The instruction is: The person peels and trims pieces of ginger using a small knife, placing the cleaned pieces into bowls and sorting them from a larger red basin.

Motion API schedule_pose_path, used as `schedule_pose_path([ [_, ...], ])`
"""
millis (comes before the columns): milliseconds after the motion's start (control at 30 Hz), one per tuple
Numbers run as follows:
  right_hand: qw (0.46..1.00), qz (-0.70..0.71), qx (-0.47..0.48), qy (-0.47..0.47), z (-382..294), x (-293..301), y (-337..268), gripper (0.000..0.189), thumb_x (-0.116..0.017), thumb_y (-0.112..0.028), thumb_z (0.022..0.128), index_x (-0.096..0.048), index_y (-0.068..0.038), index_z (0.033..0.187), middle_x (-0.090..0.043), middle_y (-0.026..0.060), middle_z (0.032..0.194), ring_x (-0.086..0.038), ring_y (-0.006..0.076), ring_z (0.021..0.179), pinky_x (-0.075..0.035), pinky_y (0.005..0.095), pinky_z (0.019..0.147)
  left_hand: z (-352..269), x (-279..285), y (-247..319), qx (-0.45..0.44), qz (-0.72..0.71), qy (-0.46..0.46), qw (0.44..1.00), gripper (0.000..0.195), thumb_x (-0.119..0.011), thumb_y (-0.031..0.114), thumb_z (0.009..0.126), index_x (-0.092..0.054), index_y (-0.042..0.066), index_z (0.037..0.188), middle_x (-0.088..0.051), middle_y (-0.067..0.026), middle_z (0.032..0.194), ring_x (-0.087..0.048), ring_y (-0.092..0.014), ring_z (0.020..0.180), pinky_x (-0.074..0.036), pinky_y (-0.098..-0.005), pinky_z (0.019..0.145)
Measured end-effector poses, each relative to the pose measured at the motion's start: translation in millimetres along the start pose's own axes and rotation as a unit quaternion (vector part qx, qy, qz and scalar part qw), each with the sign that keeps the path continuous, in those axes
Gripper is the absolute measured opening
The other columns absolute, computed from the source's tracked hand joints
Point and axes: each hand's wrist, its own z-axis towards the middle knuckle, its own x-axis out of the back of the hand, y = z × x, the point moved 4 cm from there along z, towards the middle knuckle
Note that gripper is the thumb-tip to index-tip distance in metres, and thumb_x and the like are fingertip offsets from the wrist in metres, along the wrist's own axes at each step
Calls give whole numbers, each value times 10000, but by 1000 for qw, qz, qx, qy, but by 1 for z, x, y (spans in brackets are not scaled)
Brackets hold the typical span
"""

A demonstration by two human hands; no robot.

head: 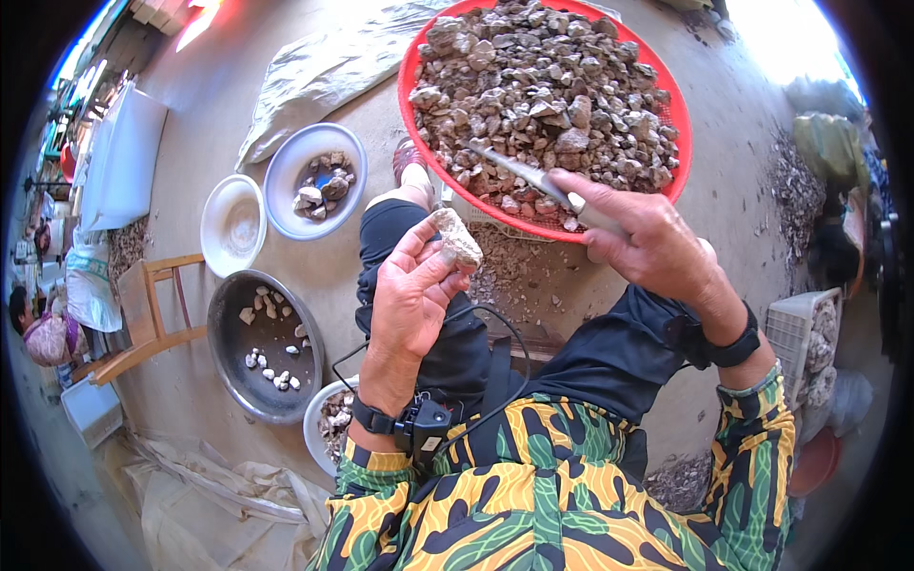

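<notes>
Between the thumb and fingers of my left hand (414, 285) is a pale, rough, stone-like lump (458, 238). My right hand (635, 232) grips the handle of a knife (525, 171), whose blade points up and left over a round red plastic basket (687, 135). Heaped in the basket are many brown and whitish rough chunks (535, 93). The lump and the blade are apart. To the left of my left hand stand a blue-white basin (278, 160) with some chunks, a white bowl (214, 214) and a dark basin (221, 357) with small pale pieces.
Another bowl of chunks (314, 428) stands beside my left forearm. A wooden chair (153, 314) lies left, near a white tub (125, 164). Crumbs (514, 264) cover the floor below the basket. At right is a filled plastic crate (789, 335). A person sits far left.
</notes>
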Motion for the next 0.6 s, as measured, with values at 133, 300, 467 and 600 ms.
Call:
schedule_pose_path([
  [133, 996, 0, -16, -90, -3, -41, -13, 655, -691, -52, 787, -470, -121, 1400, -635, 169, 1154, -653, 332, 921, -523, 391, 794, -10, 13, 5, -25, 12, -12, 1000, 494, -624, 19, 885, -441, 9, 1343, -632, -112, 1048, -653, -187, 844, -528, -277, 668],
  [300, 995, -14, 1, -99, -30, -81, -8, 657, -683, -150, 810, -438, -190, 1418, -605, 97, 764, -631, 290, 683, -499, 385, 582, -15, 27, 5, -24, 5, -14, 1000, 484, -655, 23, 864, -458, 11, 1305, -613, -150, 1114, -641, -188, 848, -525, -275, 678],
  [467, 997, 37, -25, -68, -40, -96, -6, 636, -660, -139, 827, -436, -181, 1420, -600, 101, 774, -623, 297, 726, -497, 390, 634, -12, 30, 1, -35, -4, -53, 998, 522, -682, 31, 848, -435, 7, 1307, -589, -201, 1179, -628, -184, 857, -520, -272, 698],
  [600, 998, 41, -13, -42, -47, -99, -7, 634, -663, -133, 822, -443, -168, 1416, -594, 100, 767, -619, 295, 718, -492, 387, 628, -7, 33, -5, -41, -23, -80, 996, 595, -701, 36, 839, -400, 9, 1352, -598, -192, 1153, -625, -178, 850, -521, -266, 693],
])
